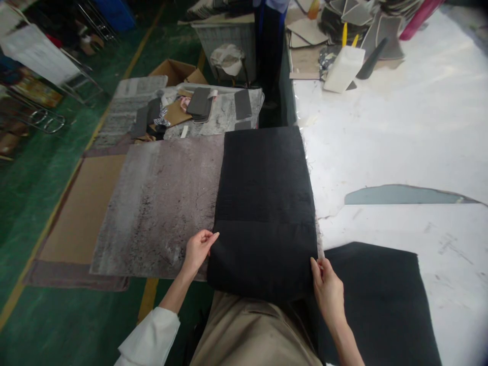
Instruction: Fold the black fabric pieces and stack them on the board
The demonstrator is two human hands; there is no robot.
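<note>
A black fabric sheet (265, 203) lies in front of me, reaching from the mottled grey-brown board (168, 203) to the edge of the white table. My left hand (199, 249) pinches its left edge between thumb and fingers. On the opposite side, my right hand (328, 284) grips the right edge near the front. The sheet's near end hangs toward my lap. A second black fabric piece (381, 300) rests on the white table, just right of my right hand and partly behind my forearm.
The white table (389, 132) has a torn covering showing a blue-grey strip (404, 195). At its back stand a white holder (344, 68) with yellow-handled tools and stacked grey pieces (385, 38). Dark cut pieces (200, 103) lie beyond the board, before a cardboard box (175, 71) and a grey bin (224, 43).
</note>
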